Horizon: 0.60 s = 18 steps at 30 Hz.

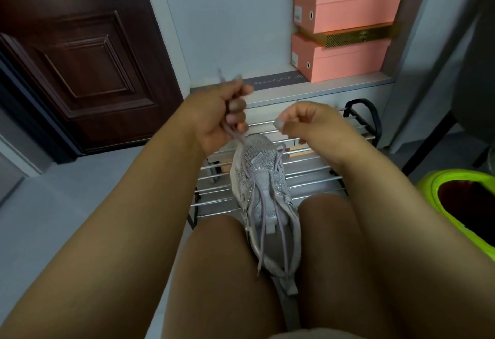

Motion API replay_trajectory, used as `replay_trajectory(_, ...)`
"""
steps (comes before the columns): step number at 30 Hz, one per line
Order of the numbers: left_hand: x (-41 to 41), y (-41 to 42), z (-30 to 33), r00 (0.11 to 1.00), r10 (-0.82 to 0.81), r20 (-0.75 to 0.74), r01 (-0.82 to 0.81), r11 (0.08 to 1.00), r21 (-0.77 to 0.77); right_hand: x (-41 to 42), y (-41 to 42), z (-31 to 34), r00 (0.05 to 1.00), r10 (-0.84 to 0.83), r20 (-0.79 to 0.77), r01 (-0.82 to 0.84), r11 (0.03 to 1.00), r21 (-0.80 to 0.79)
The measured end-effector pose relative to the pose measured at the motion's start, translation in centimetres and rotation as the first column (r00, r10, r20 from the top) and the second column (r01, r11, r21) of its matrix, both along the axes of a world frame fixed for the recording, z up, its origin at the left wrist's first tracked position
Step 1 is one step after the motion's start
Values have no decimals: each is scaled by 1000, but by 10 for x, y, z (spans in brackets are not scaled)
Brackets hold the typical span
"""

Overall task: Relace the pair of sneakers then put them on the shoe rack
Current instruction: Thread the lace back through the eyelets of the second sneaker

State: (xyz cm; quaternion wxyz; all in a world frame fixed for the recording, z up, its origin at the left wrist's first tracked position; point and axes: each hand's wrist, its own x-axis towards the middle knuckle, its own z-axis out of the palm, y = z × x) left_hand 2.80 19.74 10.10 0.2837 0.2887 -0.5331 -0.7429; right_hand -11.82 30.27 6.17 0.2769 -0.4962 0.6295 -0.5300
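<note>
Fingers of left hand (219, 113) and right hand (300, 121) pinch lace (261, 204) of sneaker (267, 204)

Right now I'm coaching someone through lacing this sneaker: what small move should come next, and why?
Probably ease both hands apart to draw the lace snug. The left hand grips one lavender lace strand, the right hand seems to pinch the other, and the sneaker wedged between the knees shows loose crossings with free ends trailing over its opening.

Grey mat (276, 80) reads "Beautiful"; sneaker (263, 191) tongue lettering is partly legible: "DRE".
</note>
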Motion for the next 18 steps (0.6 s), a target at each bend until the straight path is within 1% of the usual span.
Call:
replay_trajectory(2,8,8,-16,993,2,121,9,996,-92,3,14,-3,994,16,-104,-10,998,63)
replay_trajectory(4,16,18,-32,963,13,268,38,982,-184,10,22,-6,964,102,-247,-55,980,193)
replay_trajectory(5,19,22,-40,946,27,323,46,975,-217,15,25,-9,932,160,-325,-74,962,262)
replay_trajectory(7,25,27,-52,924,84,374,12,968,-250,26,26,-18,834,268,-483,-80,924,374)
replay_trajectory(9,32,24,-61,888,192,418,-74,957,-282,32,26,-28,771,311,-556,-61,905,422)
replay_trajectory(11,42,18,-70,799,301,521,-157,940,-303,31,28,-33,779,284,-559,-35,910,413)
replay_trajectory(12,47,15,-74,734,328,595,-163,935,-314,28,29,-33,795,261,-548,-25,916,400)
replay_trajectory(13,52,12,-78,657,332,677,-132,935,-329,24,31,-32,808,243,-536,-19,921,388)
replay_trajectory(14,56,11,-80,583,319,747,-81,938,-337,21,32,-30,821,232,-522,-18,924,382)
replay_trajectory(16,60,9,-86,456,308,835,49,928,-369,16,34,-28,845,223,-486,-29,927,374)
replay_trajectory(17,61,9,-88,378,356,855,138,891,-432,15,34,-28,856,220,-467,-34,927,373)
replay_trajectory(18,60,9,-90,322,438,840,215,830,-515,14,34,-28,866,216,-451,-35,926,376)
